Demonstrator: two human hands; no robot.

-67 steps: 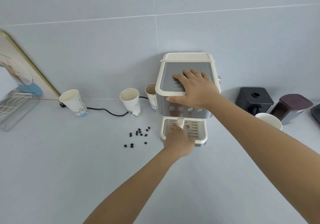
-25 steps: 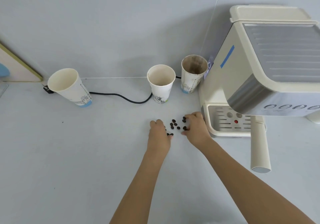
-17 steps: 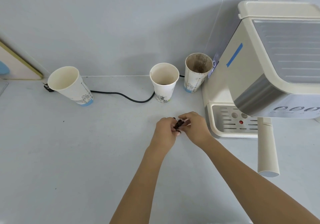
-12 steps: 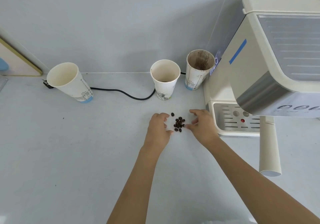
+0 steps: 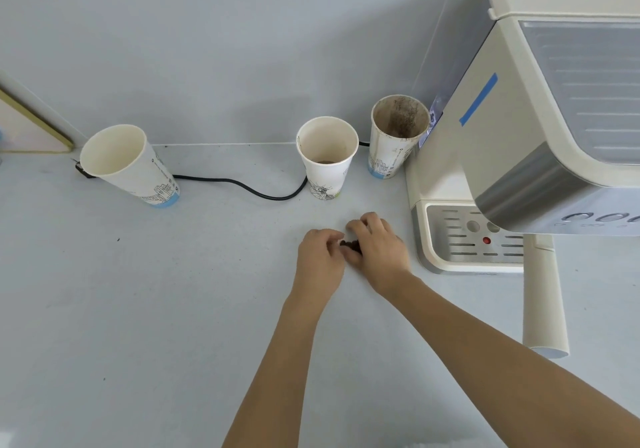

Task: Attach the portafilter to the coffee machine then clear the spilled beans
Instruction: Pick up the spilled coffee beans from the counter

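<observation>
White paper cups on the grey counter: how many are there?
3. One white paper cup stands far left, one in the middle, one stained beside the cream coffee machine. None seems hidden.

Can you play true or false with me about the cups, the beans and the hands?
1. Three paper cups stand by the wall. True: left cup, middle cup, right cup.
2. The beans are spread all over the counter. False: they are bunched between the left hand and right hand.
3. The right cup is clean inside. False: it has brown stains.
4. A black cable runs behind the middle cup. True.
5. The coffee machine is left of the cups. False: it is right of them.
</observation>
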